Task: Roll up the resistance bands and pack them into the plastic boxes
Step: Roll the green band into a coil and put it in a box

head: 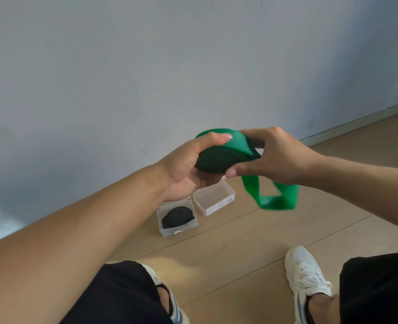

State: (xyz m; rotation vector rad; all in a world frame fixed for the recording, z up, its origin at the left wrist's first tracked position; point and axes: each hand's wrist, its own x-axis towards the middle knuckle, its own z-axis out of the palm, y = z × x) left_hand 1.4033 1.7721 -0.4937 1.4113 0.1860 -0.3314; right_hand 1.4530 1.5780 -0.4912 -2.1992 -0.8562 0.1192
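A: Far left first?

B: Left hand [188,164], raised in mid-air, fingers curled under and thumb over the top — gripping the wound part of the green resistance band [219,157].

A: And the roll itself?

B: Dark green, partly wound, clamped between both hands, above the floor and the boxes.

A: Down below?

B: Two clear plastic boxes on the wooden floor [251,249], side by side near the wall [146,66]. Left box [178,230] holding a rolled black band [178,216]. Right box [214,199] just beside it, nothing visible inside.

A: Further right?

B: Right hand [275,155], closed on the roll's other end — thumb beneath, fingers over the top edge. Loose tail of the green band hanging in a twisted loop under that wrist, blurred, clear of the floor.

A: Bottom edge?

B: Black shorts [128,295], white sneakers — left shoe [177,309] mostly hidden, right shoe [305,274] flat on the planks.
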